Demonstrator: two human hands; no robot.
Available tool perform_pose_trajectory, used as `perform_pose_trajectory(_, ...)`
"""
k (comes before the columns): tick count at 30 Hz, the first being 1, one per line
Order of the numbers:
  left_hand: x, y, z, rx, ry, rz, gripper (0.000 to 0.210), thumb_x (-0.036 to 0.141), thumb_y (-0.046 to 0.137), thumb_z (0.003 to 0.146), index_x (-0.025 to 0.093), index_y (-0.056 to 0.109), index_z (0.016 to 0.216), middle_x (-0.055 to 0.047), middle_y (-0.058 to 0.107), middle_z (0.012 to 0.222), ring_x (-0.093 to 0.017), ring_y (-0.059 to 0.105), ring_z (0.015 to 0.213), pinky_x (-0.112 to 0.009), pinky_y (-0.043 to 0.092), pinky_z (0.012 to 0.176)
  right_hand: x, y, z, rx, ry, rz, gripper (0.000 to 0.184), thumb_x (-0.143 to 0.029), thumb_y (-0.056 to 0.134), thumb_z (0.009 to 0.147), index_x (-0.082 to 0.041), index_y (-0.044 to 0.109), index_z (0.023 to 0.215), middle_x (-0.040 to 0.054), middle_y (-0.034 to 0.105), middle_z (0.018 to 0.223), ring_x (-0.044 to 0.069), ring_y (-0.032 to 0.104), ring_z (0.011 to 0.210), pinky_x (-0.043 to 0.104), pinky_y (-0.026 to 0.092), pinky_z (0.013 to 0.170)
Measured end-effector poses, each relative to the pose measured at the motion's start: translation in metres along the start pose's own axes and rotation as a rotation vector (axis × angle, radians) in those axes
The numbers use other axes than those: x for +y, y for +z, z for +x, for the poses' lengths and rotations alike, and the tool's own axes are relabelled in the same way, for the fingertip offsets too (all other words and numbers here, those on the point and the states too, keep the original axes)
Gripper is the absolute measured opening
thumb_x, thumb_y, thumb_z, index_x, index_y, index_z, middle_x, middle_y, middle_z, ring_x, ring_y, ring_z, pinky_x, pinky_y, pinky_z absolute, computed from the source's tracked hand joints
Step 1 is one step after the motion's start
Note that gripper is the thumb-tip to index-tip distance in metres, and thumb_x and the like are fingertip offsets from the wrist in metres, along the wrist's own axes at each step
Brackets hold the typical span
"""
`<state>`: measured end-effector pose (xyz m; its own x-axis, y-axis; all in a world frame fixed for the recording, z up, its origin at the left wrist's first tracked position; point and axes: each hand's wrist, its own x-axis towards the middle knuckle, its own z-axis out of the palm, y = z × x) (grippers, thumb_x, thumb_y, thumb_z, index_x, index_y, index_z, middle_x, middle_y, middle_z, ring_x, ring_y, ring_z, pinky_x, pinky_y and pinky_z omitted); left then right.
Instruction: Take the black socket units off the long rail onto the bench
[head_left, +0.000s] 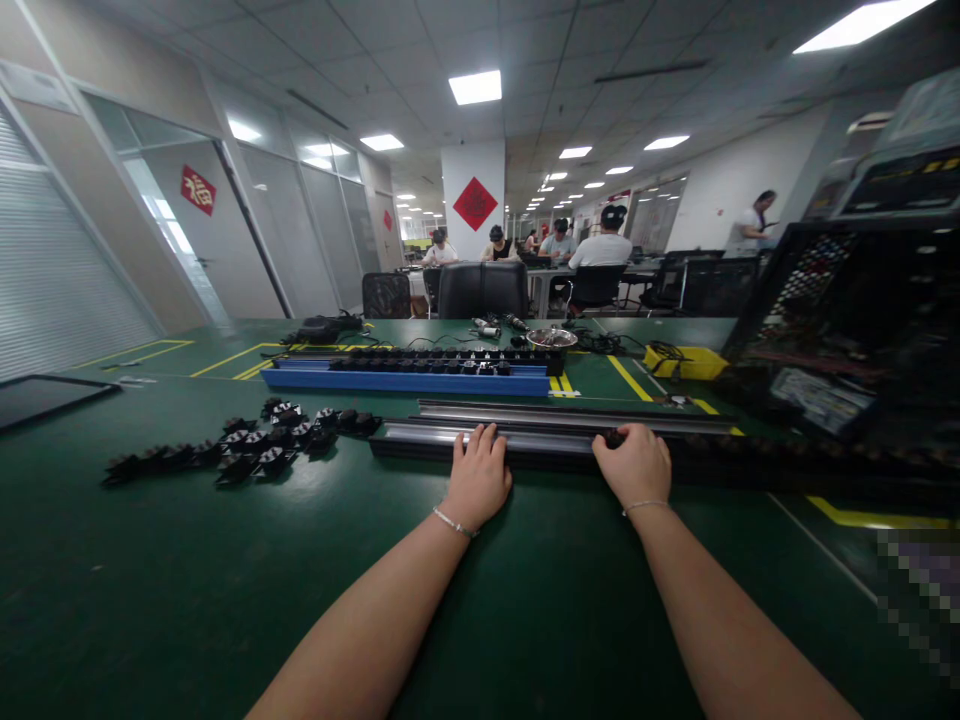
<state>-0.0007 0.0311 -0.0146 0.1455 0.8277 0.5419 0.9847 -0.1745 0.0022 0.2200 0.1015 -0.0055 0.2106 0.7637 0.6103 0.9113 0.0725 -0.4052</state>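
Note:
A long black rail (420, 452) with a shiny metal channel lies across the green table in front of me. My left hand (480, 478) grips it near its left part, fingers bent over the channel and palm against the near side. Farther right, my right hand (637, 465) is closed at the same rail, thumb and fingers pinching a small black part (613, 438) at the channel. Fingers partly hide that part. Just behind lies a second rail (525, 411) of similar shape. Loose black clip-like pieces (274, 458) are scattered to the left of the rail.
Behind the rails lies a blue rail (405, 381) beside a row of black pieces. A metal dish (552, 339), cables and a yellow tray (686, 362) stand farther back. An open computer case (847, 310) rises at right; a dark flat panel (52, 397) lies left. People sit beyond.

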Motion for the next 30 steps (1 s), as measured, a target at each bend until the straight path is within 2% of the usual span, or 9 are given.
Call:
perform_pose_trajectory(5,-0.0003,0.0006,0.0000,-0.001,0.002,0.000,0.038,0.027,0.047,0.082,0.019,0.050,0.120,-0.011,0.045,0.138,-0.027,0.034,0.129,-0.052,0.025,0.106,-0.0041,-0.0021,-0.0011,-0.041,-0.016,-0.001,0.027,-0.039,0.052,0.072,-0.016,0.053,0.086,0.0121,0.062,0.087,0.026,0.054,0.089,0.039,0.035,0.092)
perform_pose_trajectory(13,-0.0003,-0.0016,0.0004,-0.021,-0.003,-0.005,0.039,0.027,0.047,0.082,0.019,0.051,0.120,-0.011,0.044,0.138,-0.028,0.034,0.129,-0.053,0.025,0.106,-0.0078,-0.0064,-0.0015,-0.103,-0.019,-0.006,0.029,-0.040,0.049,0.076,-0.015,0.053,0.091,0.0112,0.061,0.089,0.024,0.056,0.085,0.036,0.039,0.081)
perform_pose_trajectory(30,0.0005,-0.0032,0.0006,-0.040,-0.007,0.001,0.040,0.027,0.049,0.082,0.019,0.050,0.121,-0.011,0.043,0.139,-0.027,0.033,0.130,-0.052,0.025,0.106,-0.0097,-0.0034,-0.0017,-0.134,-0.079,0.073,0.032,-0.045,0.051,0.076,-0.016,0.054,0.089,0.0107,0.062,0.091,0.024,0.056,0.086,0.035,0.041,0.078)
